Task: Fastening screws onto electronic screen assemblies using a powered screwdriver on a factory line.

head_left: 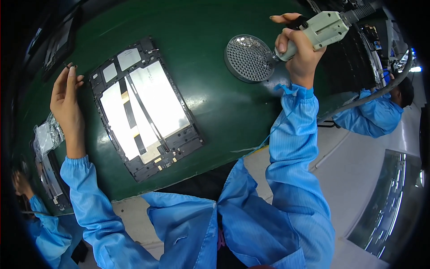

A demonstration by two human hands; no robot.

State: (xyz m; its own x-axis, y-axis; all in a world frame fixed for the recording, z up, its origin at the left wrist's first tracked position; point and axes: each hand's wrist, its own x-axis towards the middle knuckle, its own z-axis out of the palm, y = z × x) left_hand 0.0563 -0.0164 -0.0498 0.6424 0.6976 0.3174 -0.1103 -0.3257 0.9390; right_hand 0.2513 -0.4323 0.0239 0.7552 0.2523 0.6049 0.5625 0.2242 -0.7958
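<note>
My right hand [302, 54] is wrapped round a pale green electric screwdriver [326, 30], index finger and thumb at its narrower front part. The screwdriver points down-left to the edge of a round grey screw tray [249, 58]. The tray is full of small holes, with shiny screws gathered at its far side. My left hand [67, 96] is raised at the left, thumb and fingertips pinched at a tiny dark piece too small to name. Between my hands lies an opened tablet [145, 107], its silver batteries and black frame exposed. My left hand is beside its left edge, apart from it.
All this lies on a green work table [210, 116]. At the left are a clear plastic bag [47, 134], another opened device [51, 179] and a dark panel [58, 45]. A grey cable [380, 92] curves down at the right. Co-workers in blue sleeves [374, 114] sit at both sides.
</note>
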